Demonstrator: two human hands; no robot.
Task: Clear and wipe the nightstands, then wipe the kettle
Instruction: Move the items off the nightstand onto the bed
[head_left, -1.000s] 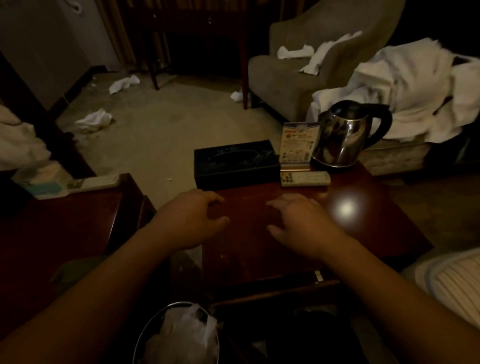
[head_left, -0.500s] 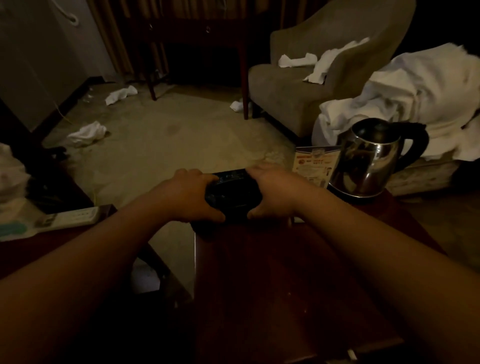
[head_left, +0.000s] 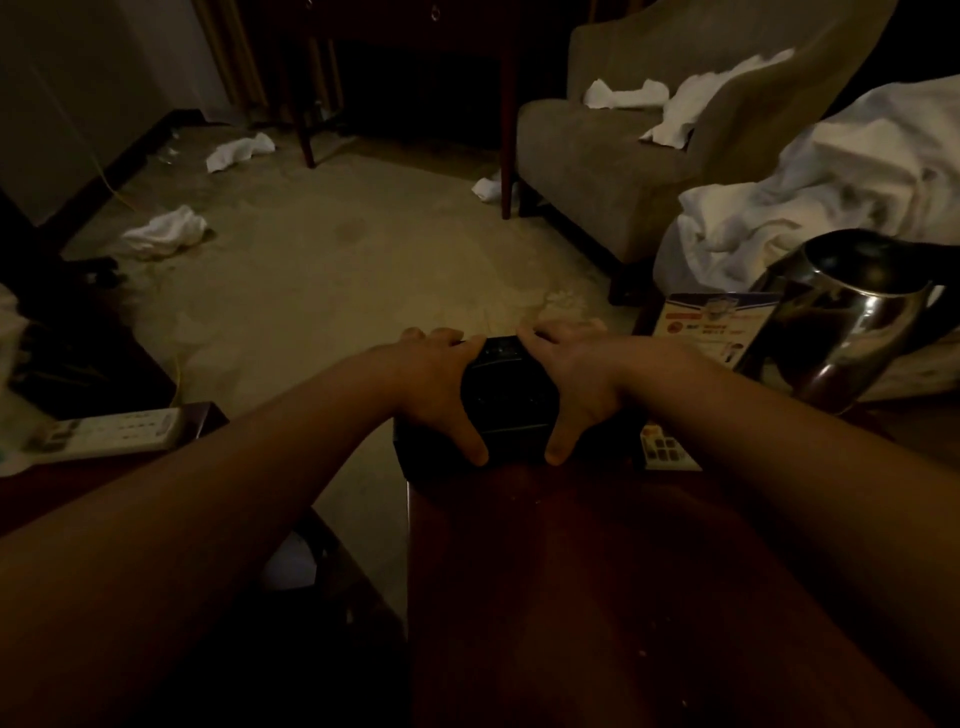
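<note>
We have both hands on the black box (head_left: 506, 387) at the far edge of the right nightstand (head_left: 571, 571). Our left hand (head_left: 434, 387) lies over the box's left part: its fingers (head_left: 415, 332) curl over the far top edge, and its thumb (head_left: 470, 441) runs down the near face, so the box sits gripped between them. Our right hand (head_left: 584, 379) mirrors it on the right part, fingers hooked over the far edge and thumb (head_left: 558, 441) pressed down the near face. The two thumbs stand close together, with a strip of the box's dark top showing between the hands. We cannot tell whether the box is lifted or resting on the wood.

The steel kettle (head_left: 852, 322) stands on the same nightstand, to the right of the box and apart from both hands. A printed card (head_left: 711, 325) stands upright just beside the kettle, between it and our right hand. A small remote (head_left: 667, 449) lies flat near our right wrist.

On the left nightstand (head_left: 78, 478) lies a long white remote (head_left: 111, 431), well apart from our hands. White towels (head_left: 166, 231) lie crumpled on the carpet, and more white cloth is draped over the armchair (head_left: 597, 150).
</note>
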